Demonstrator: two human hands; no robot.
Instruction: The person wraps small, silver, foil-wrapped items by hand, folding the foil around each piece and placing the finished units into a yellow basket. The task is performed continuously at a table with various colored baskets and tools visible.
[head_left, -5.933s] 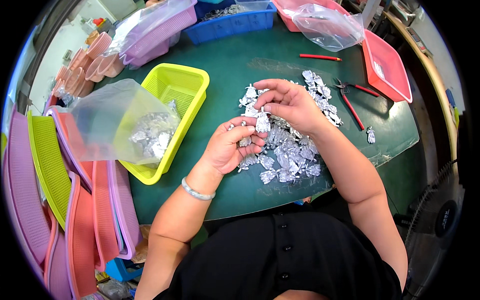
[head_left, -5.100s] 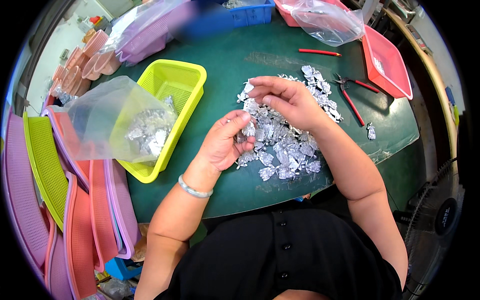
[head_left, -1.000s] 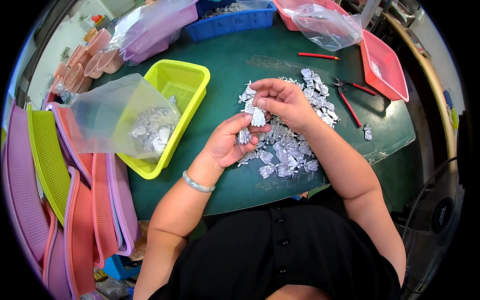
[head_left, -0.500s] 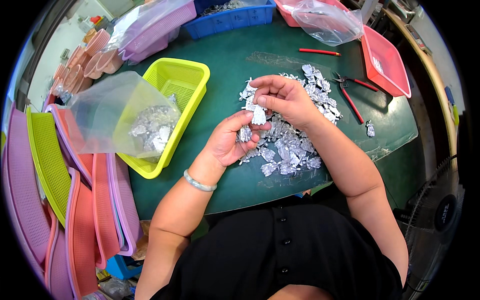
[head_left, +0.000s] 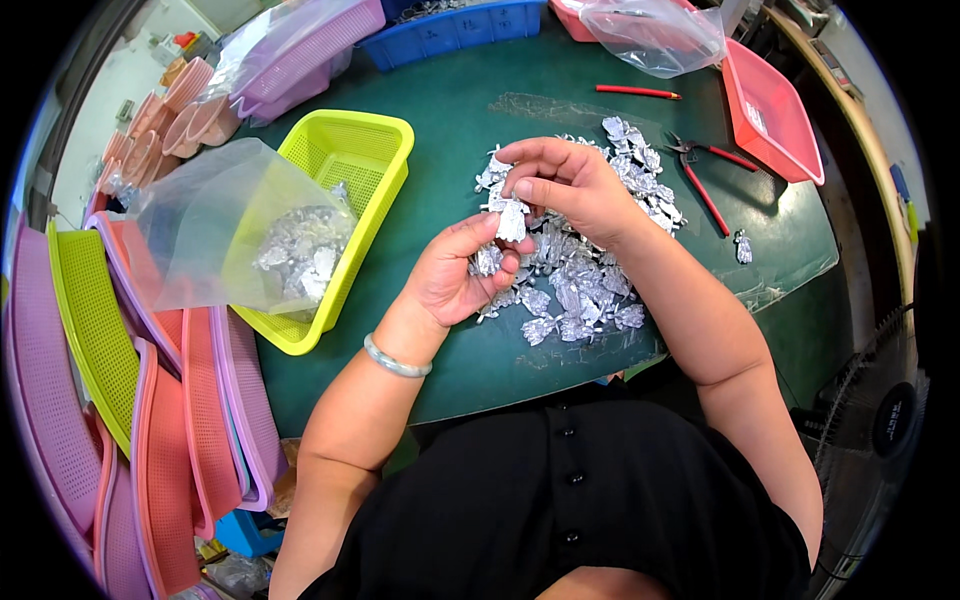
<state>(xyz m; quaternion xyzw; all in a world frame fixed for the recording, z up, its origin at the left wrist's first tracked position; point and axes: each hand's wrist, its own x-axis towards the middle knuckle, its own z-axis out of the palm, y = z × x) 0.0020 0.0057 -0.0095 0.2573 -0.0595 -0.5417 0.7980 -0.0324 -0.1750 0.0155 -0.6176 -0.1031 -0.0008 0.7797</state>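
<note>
Over a pile of small silver metal castings (head_left: 575, 285), both my hands meet around one flat silver casting (head_left: 512, 222). My left hand (head_left: 450, 275) pinches its lower side between thumb and fingers, and another silver casting (head_left: 486, 261) rests against the curled fingers. From above, my right hand (head_left: 578, 195) closes thumb and bent fingers at the casting's top; the fingertips' exact contact is partly hidden. Left of my hands, a yellow-green basket (head_left: 392, 190) holds a clear plastic bag (head_left: 215, 215) with more silver castings inside.
Red-handled cutting pliers (head_left: 705, 195), a red pencil (head_left: 638, 92) and a lone casting (head_left: 742, 247) lie to the right on the green table (head_left: 450, 375). A pink bin (head_left: 775, 120) and blue bin (head_left: 455, 32) line the edges. Stacked baskets (head_left: 165, 450) crowd the left; a fan (head_left: 885, 420) stands right.
The view has shifted slightly. Both hands stay together on the same casting, with only a very small movement of the fingers.
</note>
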